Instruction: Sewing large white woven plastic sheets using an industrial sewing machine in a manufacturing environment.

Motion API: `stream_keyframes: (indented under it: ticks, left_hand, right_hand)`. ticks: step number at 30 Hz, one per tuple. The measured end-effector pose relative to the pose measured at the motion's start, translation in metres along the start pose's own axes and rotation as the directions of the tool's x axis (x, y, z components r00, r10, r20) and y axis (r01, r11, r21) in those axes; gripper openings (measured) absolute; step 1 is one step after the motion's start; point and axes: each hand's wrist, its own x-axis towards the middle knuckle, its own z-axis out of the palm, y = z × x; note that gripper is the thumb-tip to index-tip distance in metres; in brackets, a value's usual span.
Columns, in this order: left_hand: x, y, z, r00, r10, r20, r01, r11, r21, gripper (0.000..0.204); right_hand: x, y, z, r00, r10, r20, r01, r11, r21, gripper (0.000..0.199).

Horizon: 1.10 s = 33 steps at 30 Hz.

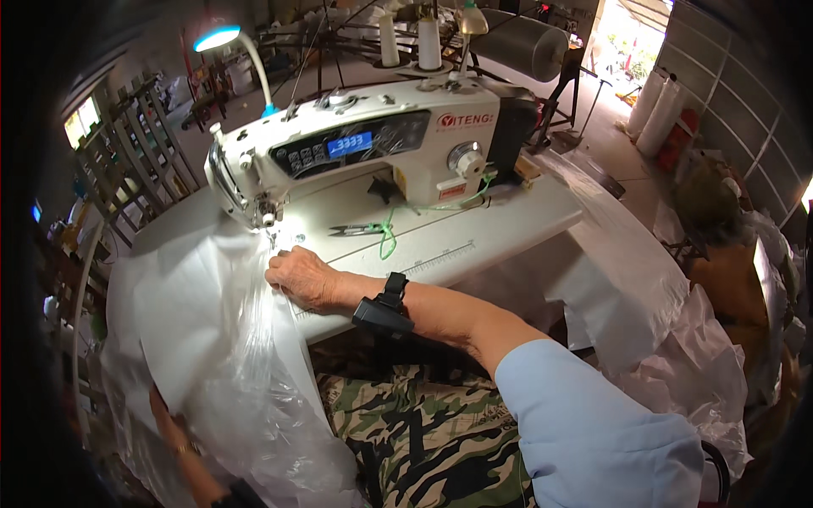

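Note:
My right hand (pixel 303 278) rests on the sewing table just in front of the needle, its fingers curled and closed on the edge of a white translucent plastic sheet (pixel 246 347). The sheet runs under the presser foot (pixel 273 239) of a white sewing machine (pixel 356 127) and hangs in folds over the table's front edge. Low at the left, my left hand (pixel 159 410) is at the sheet's outer edge. The sheet covers its fingers, so their grip is hidden. A black device is strapped to my right wrist.
Small thread snips (pixel 356 229) with a green cord lie behind my right hand. A lit lamp (pixel 218 37) stands over the machine, with thread cones (pixel 429 46) behind. More plastic sheeting (pixel 677 347) drapes at the right. A metal rack (pixel 127 161) stands at the left.

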Motion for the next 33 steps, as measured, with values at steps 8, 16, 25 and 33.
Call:
stream_keyframes:
  ticks: [8, 16, 25, 33]
  left_hand:
    - [-0.217, 0.03, -0.148, 0.924, -0.35, -0.153, 0.379, 0.893, 0.244, 0.051]
    - [-0.212, 0.153, -0.141, 0.991, 0.064, -0.118, 0.057, 0.595, 0.802, 0.053]
    - [-0.258, 0.307, 0.038, 0.847, 0.36, 0.391, -0.363, 0.929, -0.069, 0.022]
    - [-0.296, 0.239, 0.08, 0.935, 0.06, 0.35, -0.156, 0.955, 0.252, 0.034]
  right_hand:
    - [-0.01, 0.046, -0.02, 0.995, 0.017, -0.097, -0.025, 0.996, -0.083, 0.006]
    - [-0.036, -0.009, -0.051, 0.986, -0.154, -0.058, 0.146, 0.981, -0.126, 0.022]
    - [-0.152, -0.131, -0.012, 0.725, 0.472, 0.502, -0.688, 0.52, 0.505, 0.03]
    - [-0.153, -0.134, 0.054, 0.731, 0.401, 0.552, -0.666, 0.242, 0.706, 0.046]
